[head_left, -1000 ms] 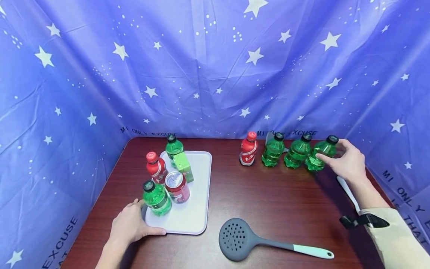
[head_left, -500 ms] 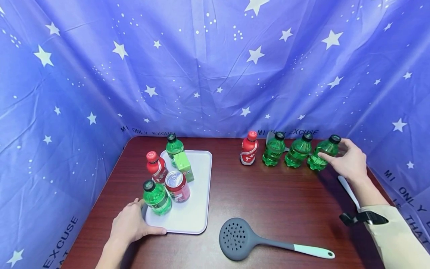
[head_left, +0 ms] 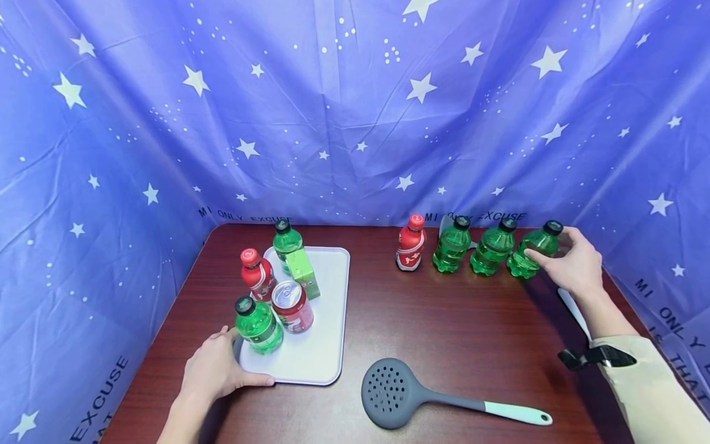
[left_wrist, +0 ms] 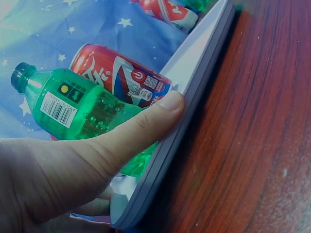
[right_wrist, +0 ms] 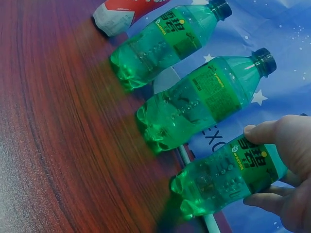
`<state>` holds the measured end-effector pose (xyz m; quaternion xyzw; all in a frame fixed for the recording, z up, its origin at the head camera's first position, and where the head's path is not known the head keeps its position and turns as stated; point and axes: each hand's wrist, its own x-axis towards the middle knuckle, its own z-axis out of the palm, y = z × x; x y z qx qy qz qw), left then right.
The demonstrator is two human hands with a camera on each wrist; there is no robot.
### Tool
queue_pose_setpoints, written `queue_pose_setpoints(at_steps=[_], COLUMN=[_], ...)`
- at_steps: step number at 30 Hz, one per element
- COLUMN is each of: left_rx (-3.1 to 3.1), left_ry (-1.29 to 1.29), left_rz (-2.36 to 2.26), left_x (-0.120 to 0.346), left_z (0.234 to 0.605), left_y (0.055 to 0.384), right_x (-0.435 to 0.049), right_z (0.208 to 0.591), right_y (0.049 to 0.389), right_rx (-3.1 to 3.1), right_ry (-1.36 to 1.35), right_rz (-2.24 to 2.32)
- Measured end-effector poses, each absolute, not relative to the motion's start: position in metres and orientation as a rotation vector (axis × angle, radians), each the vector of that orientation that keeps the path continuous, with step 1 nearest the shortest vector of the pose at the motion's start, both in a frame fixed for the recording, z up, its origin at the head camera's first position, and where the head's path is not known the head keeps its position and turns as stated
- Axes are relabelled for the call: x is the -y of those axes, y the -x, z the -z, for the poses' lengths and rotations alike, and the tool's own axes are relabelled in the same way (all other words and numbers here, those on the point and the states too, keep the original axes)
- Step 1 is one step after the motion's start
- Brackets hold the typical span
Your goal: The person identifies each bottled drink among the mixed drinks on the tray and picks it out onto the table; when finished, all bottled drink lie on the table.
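At the right end of the back row, my right hand (head_left: 577, 264) grips a green soda bottle (right_wrist: 228, 177) with a black cap. Thumb and fingers lie on opposite sides of its label, and the bottle is upright or nearly so. My left hand (head_left: 213, 365) holds the near left corner of a white tray (head_left: 327, 345), its thumb (left_wrist: 146, 121) along the near rim. On that tray stand two green soda bottles (head_left: 259, 327), a red-capped bottle (head_left: 257, 275), a red soda can (left_wrist: 119, 73) and a green drink carton (head_left: 303, 274).
Two more green bottles (head_left: 452, 246) and a red-capped bottle (head_left: 411, 243) line the table's back edge. A grey skimmer (head_left: 391, 394) with a mint handle lies near the front. Behind the right forearm is a pale handle (head_left: 574, 311). A starry blue curtain (head_left: 355, 111) encloses the table.
My right hand and its green bottle have shifted slightly to the right, opening a small gap from the neighbouring bottle. The left hand stays at the tray corner.
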<state>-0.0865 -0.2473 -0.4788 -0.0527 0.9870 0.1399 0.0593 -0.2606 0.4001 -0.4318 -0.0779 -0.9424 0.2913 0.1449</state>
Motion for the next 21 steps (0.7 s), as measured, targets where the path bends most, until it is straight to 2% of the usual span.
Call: queue_pose_setpoints(at_steps=[10, 21], left_rx=[-2.99, -2.999], left_ry=[0.143, 0.129], left_rz=[-0.425, -0.437], left_x=[0.248, 0.249], left_z=[0.479, 0.481], left_y=[0.087, 0.087], right_x=[-0.398, -0.377], right_z=[0.425, 0.36], right_y=[0.261, 0.276], right_rx=[2.718, 2.646], right_ry=[0.2, 0.137], right_rz=[-0.788, -0.882])
